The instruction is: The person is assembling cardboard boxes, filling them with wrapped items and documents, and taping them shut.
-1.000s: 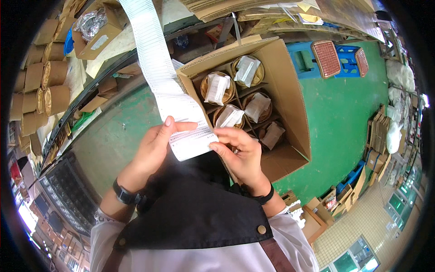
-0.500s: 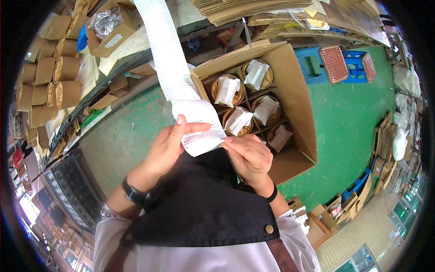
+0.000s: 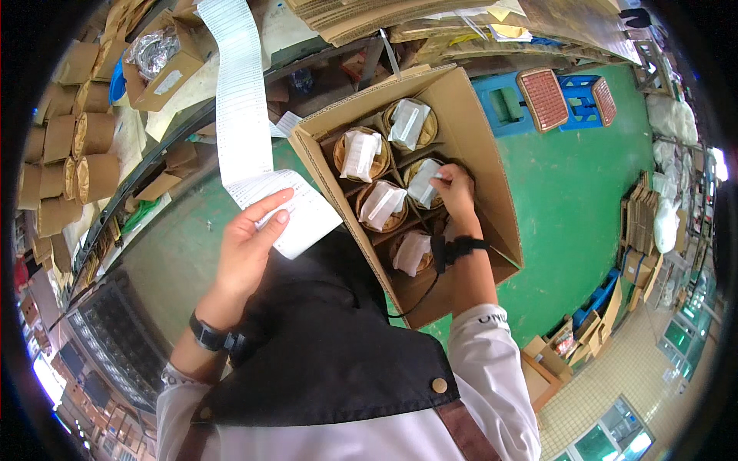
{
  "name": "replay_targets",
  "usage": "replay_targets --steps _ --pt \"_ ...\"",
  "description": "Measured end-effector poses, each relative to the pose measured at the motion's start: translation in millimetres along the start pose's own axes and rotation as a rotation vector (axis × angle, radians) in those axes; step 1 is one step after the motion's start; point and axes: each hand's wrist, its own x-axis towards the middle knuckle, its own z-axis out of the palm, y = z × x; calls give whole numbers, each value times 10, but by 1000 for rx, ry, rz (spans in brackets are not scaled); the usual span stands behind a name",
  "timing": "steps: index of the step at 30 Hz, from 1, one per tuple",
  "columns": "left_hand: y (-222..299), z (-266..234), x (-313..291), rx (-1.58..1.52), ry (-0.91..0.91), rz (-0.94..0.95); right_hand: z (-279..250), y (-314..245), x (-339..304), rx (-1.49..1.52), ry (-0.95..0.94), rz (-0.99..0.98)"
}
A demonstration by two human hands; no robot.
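My left hand (image 3: 250,246) holds the lower end of a long strip of white printed paper (image 3: 244,115), thumb on top. The strip folds near the hand and runs up past the bench edge. My right hand (image 3: 459,190) reaches into an open cardboard box (image 3: 503,215), its fingers closed at the edge of a white packet (image 3: 423,184). That packet lies on a round brown paper-lined tub. Several similar tubs stand between cardboard dividers, each topped with a white packet, such as this packet (image 3: 382,206) nearer me. The right fingertips are partly hidden.
Blue stools (image 3: 503,104) with woven brown seats stand on the green floor (image 3: 569,200) beyond the box. Brown paper tubs (image 3: 96,134) are stacked on the bench at left, near a small carton (image 3: 165,69) of clear plastic. Flat cardboard (image 3: 369,15) lies at the top.
My right hand has left the paper strip's corner and moved up and right into the box, to a packet. My left hand, still holding the strip, has shifted left.
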Motion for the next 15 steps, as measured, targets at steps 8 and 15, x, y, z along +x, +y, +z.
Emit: replay_targets --steps 8,15 --pt "80 116 -54 -63 -116 114 181 -1456 -448 640 -175 -121" --pt "205 75 -99 106 -258 54 89 -2079 -725 798 -513 -130"
